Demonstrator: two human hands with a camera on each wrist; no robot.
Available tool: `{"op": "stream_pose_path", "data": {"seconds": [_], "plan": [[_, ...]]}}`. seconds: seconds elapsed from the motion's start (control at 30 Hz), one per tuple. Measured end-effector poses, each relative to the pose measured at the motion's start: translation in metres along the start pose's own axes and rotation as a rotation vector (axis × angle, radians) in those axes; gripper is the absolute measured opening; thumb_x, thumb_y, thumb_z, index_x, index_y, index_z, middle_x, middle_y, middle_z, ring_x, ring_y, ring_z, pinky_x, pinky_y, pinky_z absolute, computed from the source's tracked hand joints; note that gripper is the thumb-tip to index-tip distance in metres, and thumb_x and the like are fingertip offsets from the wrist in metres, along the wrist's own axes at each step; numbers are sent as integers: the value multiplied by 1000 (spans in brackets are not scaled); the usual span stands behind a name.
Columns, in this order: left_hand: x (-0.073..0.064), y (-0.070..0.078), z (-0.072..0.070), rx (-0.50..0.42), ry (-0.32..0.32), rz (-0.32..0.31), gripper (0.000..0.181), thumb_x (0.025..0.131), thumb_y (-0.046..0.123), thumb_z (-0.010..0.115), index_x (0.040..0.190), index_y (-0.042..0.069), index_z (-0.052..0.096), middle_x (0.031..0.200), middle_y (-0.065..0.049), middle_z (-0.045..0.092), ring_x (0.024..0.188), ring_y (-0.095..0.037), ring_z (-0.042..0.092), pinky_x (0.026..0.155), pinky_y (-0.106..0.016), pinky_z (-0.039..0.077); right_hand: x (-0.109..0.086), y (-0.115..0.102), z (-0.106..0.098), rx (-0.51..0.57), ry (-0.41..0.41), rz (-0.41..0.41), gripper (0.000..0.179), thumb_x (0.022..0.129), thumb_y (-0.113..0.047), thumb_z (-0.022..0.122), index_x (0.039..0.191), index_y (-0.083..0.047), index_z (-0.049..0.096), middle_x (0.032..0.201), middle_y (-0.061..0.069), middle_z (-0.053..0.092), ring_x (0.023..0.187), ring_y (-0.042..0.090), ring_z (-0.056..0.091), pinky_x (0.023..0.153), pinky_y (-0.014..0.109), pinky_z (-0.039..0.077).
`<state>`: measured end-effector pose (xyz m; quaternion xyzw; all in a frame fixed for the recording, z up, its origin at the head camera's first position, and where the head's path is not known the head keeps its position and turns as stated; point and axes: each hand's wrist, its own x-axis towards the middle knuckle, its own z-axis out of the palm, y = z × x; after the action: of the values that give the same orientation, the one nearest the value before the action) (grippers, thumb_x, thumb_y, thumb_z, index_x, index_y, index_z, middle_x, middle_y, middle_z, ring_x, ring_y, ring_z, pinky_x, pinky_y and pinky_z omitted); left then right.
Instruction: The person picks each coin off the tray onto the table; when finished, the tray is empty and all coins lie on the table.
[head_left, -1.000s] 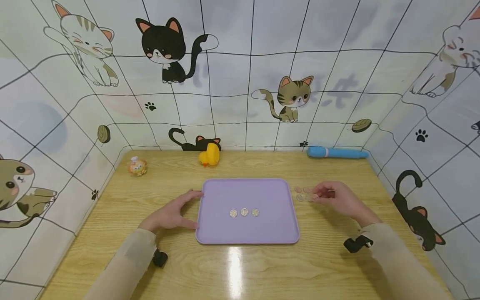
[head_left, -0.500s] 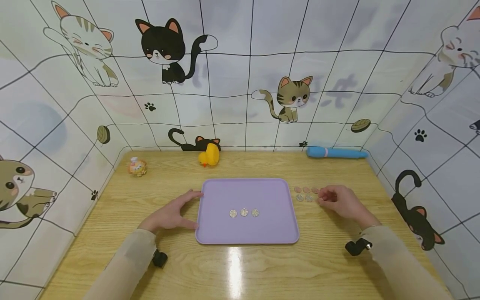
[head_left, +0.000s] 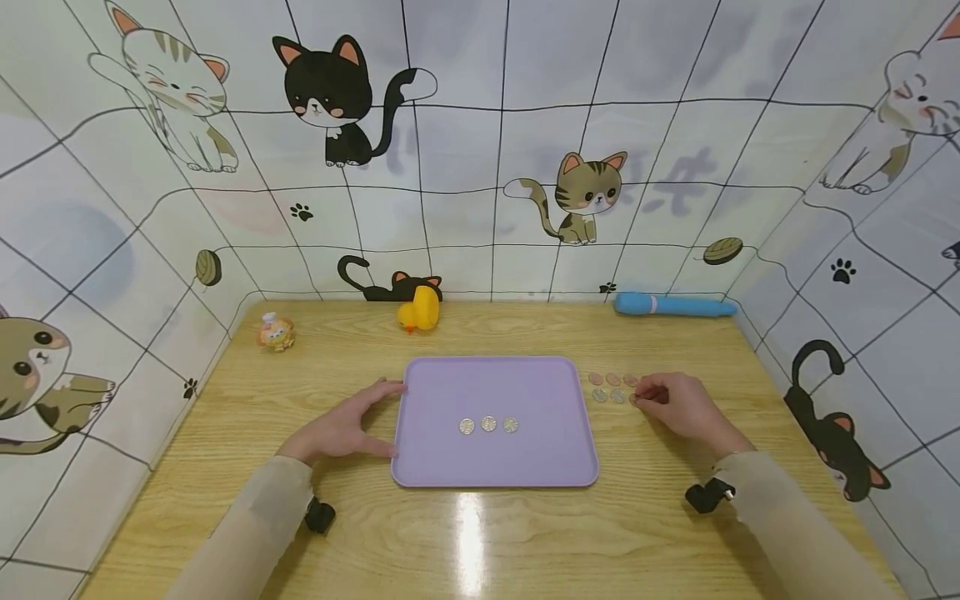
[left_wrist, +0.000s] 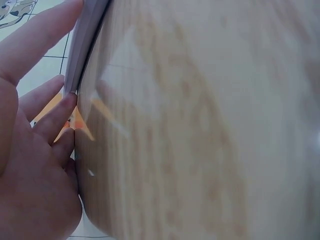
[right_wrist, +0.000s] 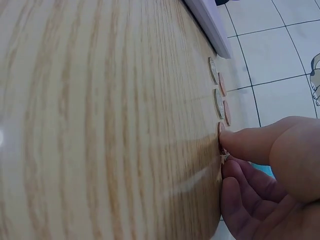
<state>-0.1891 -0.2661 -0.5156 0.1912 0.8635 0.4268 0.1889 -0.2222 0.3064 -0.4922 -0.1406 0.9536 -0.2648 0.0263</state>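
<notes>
A lilac tray (head_left: 491,464) lies on the wooden table, with three silvery coins (head_left: 489,424) in a row on it. Fingers spread, my left hand (head_left: 341,429) rests against the tray's left edge; the left wrist view shows its fingers beside the tray rim (left_wrist: 85,47). To the right of the tray are two short rows of coins, copper-coloured ones (head_left: 613,380) behind and silvery ones (head_left: 600,396) in front. My right hand (head_left: 681,408) pinches a copper-coloured coin (right_wrist: 220,131) at the right end of the front row, thumb tip on it, low at the tabletop.
A blue pen-shaped object (head_left: 675,306) lies at the back right. A yellow rubber duck (head_left: 420,311) and a small orange figurine (head_left: 276,332) stand along the back left. Cat-patterned cloth walls (head_left: 465,192) enclose the table on its back and sides.
My right hand drew back a little from the coins, leaving a third copper one in the back row, then came to the front row's right end with another coin. The left hand stayed put.
</notes>
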Motion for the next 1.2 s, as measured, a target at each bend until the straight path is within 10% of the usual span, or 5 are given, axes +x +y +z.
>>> {"op": "stream_pose_path", "data": {"seconds": [1.2], "plan": [[-2, 7, 1, -5, -3, -26, 100, 80, 32, 93, 163, 24, 39, 176, -10, 18, 161, -43, 5, 124, -74, 4, 1, 2, -2, 13, 30, 29, 15, 98, -19, 75, 107, -6, 74, 93, 3, 74, 84, 16, 66, 73, 33, 55]]}}
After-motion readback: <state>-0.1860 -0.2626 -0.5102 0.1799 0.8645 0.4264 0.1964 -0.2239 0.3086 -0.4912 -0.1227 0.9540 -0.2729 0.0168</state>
